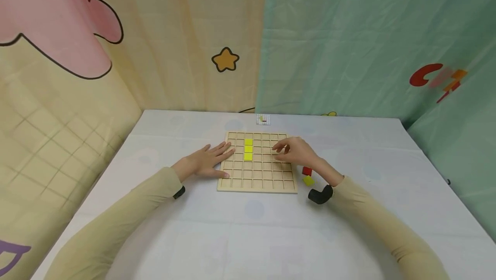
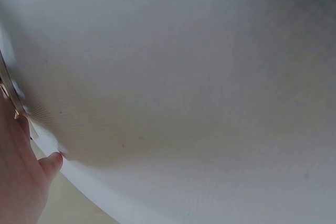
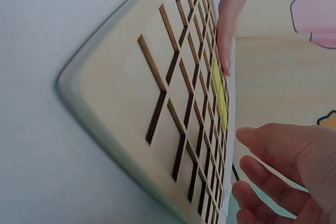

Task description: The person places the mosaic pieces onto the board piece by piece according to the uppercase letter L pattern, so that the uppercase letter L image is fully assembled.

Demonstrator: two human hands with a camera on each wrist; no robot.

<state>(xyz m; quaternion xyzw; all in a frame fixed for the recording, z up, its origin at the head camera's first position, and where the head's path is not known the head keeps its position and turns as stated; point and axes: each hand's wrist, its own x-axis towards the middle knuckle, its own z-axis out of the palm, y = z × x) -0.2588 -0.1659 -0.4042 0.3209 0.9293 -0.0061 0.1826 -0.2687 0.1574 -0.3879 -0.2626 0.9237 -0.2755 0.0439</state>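
Observation:
A pale wooden grid board lies on the white table. Three yellow square tiles sit in one column of its cells, left of the middle. My left hand lies with fingers spread over the board's left edge. Over the right part of the board hovers my right hand, fingers loosely bent and thumb apart from them. In the right wrist view, nothing shows between that hand's thumb and fingers. Just off the board's right edge, near the right wrist, lie a red piece and a yellow piece.
Behind the board, at the table's far edge, lies a small card printed with a grid and coloured marks. The white tablecloth spreads around the board. Printed curtains stand behind and beside the table.

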